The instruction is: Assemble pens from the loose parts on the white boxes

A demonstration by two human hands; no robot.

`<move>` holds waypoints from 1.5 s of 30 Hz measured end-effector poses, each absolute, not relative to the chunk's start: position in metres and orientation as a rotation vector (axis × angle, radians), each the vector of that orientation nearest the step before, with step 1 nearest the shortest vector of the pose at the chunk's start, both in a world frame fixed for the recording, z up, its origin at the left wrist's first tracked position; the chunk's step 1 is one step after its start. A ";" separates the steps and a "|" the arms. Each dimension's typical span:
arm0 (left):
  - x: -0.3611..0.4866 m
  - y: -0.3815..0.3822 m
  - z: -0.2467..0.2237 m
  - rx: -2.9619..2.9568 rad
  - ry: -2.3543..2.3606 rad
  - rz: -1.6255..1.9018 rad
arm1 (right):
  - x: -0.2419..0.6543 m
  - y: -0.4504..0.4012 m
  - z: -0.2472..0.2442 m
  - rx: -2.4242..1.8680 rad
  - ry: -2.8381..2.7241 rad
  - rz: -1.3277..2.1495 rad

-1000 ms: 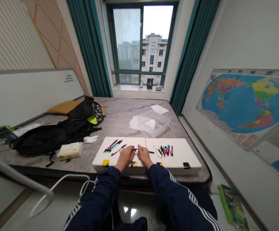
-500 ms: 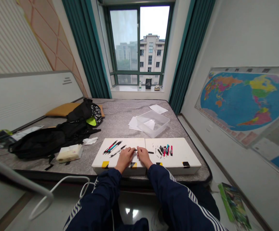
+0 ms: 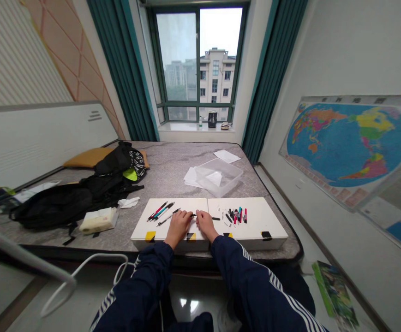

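My left hand (image 3: 180,226) and my right hand (image 3: 205,223) are close together over the seam of two white boxes (image 3: 262,208). Their fingers pinch a small dark pen (image 3: 194,215), mostly hidden by the fingertips. Just right of my right hand lies a black pen piece (image 3: 216,218). On the left box, several assembled pens (image 3: 161,211) lie in a slanted group, with a black-and-white pen (image 3: 167,218) nearest my left hand. Caps and barrels (image 3: 238,215) in black, red and blue are gathered on the right box, beside small clear and dark bits (image 3: 223,213).
Behind the boxes a clear plastic bin (image 3: 219,177) rests partly on white paper (image 3: 190,176). To the left are a tissue pack (image 3: 99,220) and a black backpack (image 3: 55,203). A white cable (image 3: 92,256) loops at the front left.
My hands stay together in nearly the same place, with the fingers shifting slightly around the pen. The whole view has moved a little; the laid-out pens and pieces stay put.
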State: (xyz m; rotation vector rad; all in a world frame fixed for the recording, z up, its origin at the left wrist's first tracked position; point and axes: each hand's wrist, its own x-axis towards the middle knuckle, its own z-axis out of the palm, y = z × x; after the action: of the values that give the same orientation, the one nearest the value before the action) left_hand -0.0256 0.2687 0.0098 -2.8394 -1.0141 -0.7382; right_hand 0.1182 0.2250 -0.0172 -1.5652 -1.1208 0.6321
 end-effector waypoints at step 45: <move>-0.025 0.263 0.012 -2.801 -1.272 -0.828 | 0.116 0.230 -0.021 -1.353 -0.885 0.777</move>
State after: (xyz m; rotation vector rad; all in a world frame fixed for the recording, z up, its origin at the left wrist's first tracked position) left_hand -0.0247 0.2635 0.0123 -2.8006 -1.2718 -0.8277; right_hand 0.1164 0.2296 -0.0210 -1.3525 -0.8846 0.7767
